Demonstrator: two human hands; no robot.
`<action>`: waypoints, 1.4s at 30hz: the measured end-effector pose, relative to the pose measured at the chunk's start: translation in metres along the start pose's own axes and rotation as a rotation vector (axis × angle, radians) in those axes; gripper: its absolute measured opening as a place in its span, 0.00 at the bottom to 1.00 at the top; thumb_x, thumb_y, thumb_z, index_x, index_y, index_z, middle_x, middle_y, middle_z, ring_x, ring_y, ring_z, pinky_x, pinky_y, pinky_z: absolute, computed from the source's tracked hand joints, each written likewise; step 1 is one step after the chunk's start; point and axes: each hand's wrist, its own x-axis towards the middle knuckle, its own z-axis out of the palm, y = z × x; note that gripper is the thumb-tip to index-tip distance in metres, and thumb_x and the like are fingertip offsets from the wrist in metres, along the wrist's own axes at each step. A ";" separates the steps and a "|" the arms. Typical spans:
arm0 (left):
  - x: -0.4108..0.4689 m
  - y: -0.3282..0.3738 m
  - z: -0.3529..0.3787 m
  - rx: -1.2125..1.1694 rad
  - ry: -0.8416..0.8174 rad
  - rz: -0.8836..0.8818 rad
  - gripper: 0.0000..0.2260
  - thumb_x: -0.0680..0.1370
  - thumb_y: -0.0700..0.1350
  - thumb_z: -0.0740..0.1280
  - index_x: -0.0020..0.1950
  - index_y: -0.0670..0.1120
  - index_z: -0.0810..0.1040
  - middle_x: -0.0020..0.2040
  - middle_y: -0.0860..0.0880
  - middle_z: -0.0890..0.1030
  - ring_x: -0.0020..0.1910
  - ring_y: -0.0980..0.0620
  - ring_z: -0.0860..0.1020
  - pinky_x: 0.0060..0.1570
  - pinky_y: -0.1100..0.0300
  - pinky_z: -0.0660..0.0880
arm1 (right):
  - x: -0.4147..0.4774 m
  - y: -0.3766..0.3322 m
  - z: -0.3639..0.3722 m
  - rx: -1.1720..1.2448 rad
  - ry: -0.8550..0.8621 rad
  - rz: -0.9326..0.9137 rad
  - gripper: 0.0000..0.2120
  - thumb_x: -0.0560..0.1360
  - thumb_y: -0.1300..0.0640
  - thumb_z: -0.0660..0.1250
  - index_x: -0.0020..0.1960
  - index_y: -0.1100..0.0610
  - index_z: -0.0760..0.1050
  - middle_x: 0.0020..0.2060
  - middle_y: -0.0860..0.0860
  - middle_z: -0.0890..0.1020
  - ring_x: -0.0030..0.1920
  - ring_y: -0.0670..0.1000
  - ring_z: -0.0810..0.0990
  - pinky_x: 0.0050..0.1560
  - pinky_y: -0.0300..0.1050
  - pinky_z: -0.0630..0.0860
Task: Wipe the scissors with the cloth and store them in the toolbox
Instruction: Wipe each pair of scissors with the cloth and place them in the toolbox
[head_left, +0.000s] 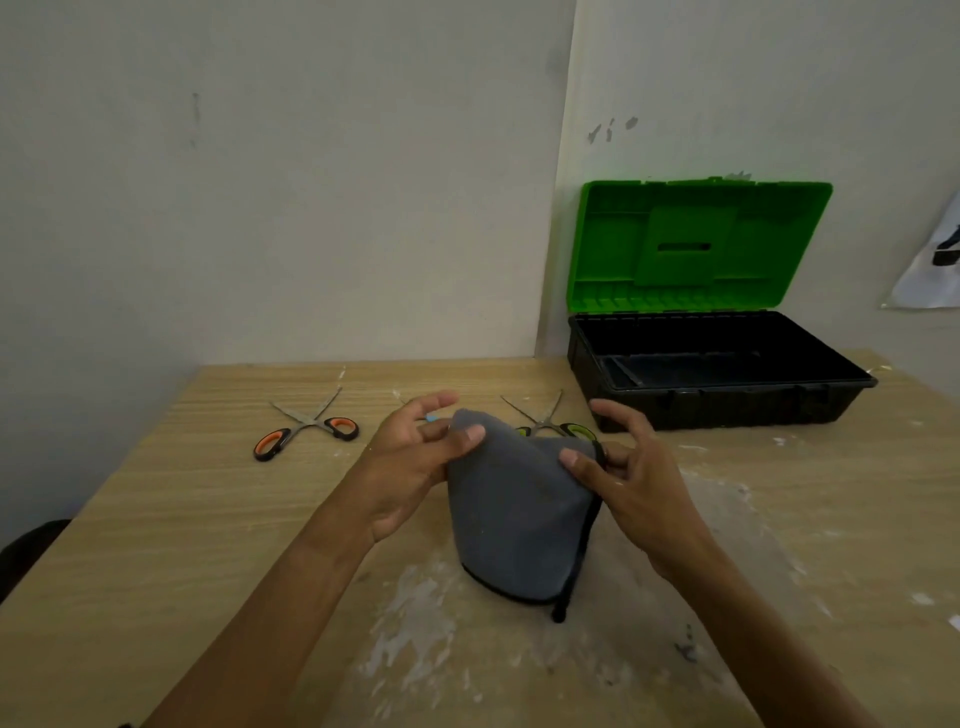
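Observation:
A grey cloth (514, 525) with a black hem hangs over the table, held up at its top corners. My left hand (410, 462) pinches the left corner and my right hand (631, 478) pinches the right corner. Orange-handled scissors (306, 426) lie open on the table to the left. Green-handled scissors (550, 421) lie open just behind the cloth, partly hidden by it. A bit of blue shows behind my left fingers; I cannot tell what it is. The toolbox (717, 405) stands at the back right, black base, green lid (696, 244) raised.
The wooden table (156, 519) has white smears near its front middle. Walls meet in a corner right behind the table. A sheet of paper (930, 260) hangs on the right wall. A dark object (26, 551) sits off the table's left edge.

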 end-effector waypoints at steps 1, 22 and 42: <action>-0.001 0.000 0.000 0.067 -0.022 0.091 0.24 0.75 0.34 0.74 0.68 0.46 0.74 0.48 0.47 0.88 0.47 0.53 0.86 0.44 0.62 0.81 | -0.001 -0.001 -0.003 -0.050 -0.059 -0.054 0.30 0.64 0.45 0.75 0.64 0.40 0.69 0.48 0.40 0.83 0.51 0.39 0.82 0.43 0.34 0.79; -0.002 -0.037 0.020 -0.038 -0.186 -0.205 0.23 0.68 0.40 0.78 0.62 0.37 0.81 0.57 0.40 0.86 0.55 0.45 0.85 0.51 0.56 0.83 | 0.013 0.019 -0.024 0.023 -0.077 0.140 0.22 0.71 0.35 0.66 0.55 0.50 0.78 0.48 0.46 0.84 0.50 0.48 0.83 0.44 0.38 0.78; -0.010 -0.027 0.013 -0.121 -0.540 -0.173 0.17 0.78 0.42 0.72 0.67 0.44 0.80 0.66 0.41 0.81 0.65 0.43 0.80 0.60 0.55 0.78 | 0.003 0.006 -0.019 0.458 -0.491 0.145 0.17 0.78 0.46 0.63 0.62 0.54 0.77 0.50 0.58 0.84 0.46 0.54 0.85 0.41 0.41 0.80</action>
